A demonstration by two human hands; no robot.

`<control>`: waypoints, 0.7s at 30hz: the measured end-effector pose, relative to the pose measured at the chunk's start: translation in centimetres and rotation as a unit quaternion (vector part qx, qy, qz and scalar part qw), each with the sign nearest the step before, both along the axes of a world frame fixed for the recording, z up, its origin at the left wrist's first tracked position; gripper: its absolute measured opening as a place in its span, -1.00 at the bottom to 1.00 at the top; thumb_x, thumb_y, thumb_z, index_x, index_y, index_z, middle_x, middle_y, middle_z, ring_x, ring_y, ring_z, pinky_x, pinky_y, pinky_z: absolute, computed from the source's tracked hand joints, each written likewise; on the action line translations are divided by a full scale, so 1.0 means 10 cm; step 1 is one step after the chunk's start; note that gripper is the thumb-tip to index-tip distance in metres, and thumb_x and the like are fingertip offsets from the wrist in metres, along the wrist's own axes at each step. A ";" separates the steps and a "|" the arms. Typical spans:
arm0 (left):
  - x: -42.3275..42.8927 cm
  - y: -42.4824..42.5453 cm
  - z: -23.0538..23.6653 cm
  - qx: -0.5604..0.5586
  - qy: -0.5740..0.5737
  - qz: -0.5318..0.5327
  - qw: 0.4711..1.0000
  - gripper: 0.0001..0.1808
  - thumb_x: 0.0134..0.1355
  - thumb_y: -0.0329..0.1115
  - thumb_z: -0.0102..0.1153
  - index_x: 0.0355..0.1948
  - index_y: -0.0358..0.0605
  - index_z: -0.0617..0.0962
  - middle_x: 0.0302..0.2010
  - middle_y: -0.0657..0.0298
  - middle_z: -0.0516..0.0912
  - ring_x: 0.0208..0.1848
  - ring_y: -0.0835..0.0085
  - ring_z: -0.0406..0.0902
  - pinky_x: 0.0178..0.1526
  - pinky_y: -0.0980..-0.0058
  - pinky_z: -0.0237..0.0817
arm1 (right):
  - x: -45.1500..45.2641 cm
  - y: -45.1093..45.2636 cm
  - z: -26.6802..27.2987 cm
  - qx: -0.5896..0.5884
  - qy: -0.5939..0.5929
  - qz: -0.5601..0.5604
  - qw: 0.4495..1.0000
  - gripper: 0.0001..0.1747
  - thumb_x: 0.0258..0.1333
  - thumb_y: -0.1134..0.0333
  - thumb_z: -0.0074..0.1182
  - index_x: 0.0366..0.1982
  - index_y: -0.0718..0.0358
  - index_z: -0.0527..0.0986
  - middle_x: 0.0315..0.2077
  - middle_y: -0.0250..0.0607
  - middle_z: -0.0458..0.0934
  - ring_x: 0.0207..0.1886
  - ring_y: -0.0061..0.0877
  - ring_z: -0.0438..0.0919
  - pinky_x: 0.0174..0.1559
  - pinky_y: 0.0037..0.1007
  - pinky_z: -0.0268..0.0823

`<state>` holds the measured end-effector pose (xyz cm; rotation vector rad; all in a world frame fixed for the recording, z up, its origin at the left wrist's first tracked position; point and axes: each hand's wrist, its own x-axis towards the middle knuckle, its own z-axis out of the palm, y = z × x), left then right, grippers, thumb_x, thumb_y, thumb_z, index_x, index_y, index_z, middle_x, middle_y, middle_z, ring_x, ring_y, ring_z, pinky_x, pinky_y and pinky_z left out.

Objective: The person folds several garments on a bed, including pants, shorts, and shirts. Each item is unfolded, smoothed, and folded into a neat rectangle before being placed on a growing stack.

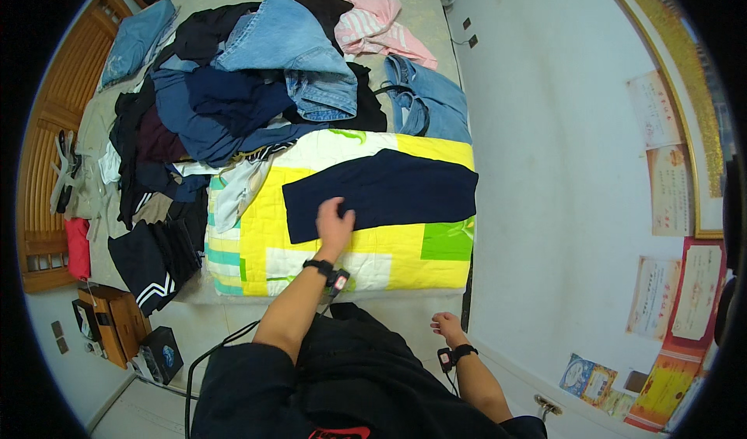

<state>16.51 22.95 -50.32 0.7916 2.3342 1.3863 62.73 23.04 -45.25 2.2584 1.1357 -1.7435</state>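
A dark navy garment, likely folded trousers (402, 188), lies flat across a yellow, white and green patchwork quilt (362, 270). My left hand (334, 226) is over the lower edge of this garment, toward its left end. Its thumb and fingers are apart and it grips nothing; whether the fingertips press on the cloth cannot be told. Off the bed's near edge, close to the wall, my right hand (448, 327) hangs with loosely bent fingers and nothing in it. Both wrists wear a black strap with a small device.
Left of the quilt, a tangled clothes heap (227, 101) includes denim and dark garments. Folded black clothes (154, 258) sit at the near left corner. Jeans (432, 98) and a pink garment (379, 25) lie farther back. A white wall (543, 176) borders the bed's right side.
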 end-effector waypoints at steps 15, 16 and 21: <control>-0.83 -0.52 -0.39 0.097 -0.341 0.093 0.930 -0.58 0.28 -0.29 0.33 0.04 -0.42 0.60 -0.06 0.07 0.73 -0.07 0.32 0.65 0.01 0.40 0.45 | -0.31 0.12 -0.55 0.099 0.014 0.285 0.953 -0.64 0.15 0.14 0.19 -0.30 0.35 0.64 -0.43 -0.16 0.69 -0.36 -0.43 0.65 -0.26 -0.35 0.46; -0.86 -0.63 -0.29 0.124 -0.352 0.091 0.923 -0.59 0.29 -0.28 0.33 0.02 -0.41 0.61 -0.07 0.11 0.73 -0.11 0.39 0.64 -0.02 0.41 0.46 | -0.39 0.14 -0.58 0.106 0.024 0.298 0.948 -0.65 0.14 0.14 0.19 -0.31 0.35 0.64 -0.43 -0.15 0.70 -0.35 -0.42 0.65 -0.25 -0.34 0.46; -1.41 -1.64 0.29 0.079 -0.219 0.096 0.968 -0.58 0.33 -0.21 0.30 0.01 -0.39 0.62 -0.10 0.13 0.72 -0.14 0.43 0.62 0.01 0.43 0.44 | -0.85 0.42 -0.77 0.124 0.076 0.276 0.950 -0.65 0.14 0.17 0.19 -0.27 0.36 0.64 -0.39 -0.09 0.70 -0.29 -0.30 0.66 -0.18 -0.28 0.47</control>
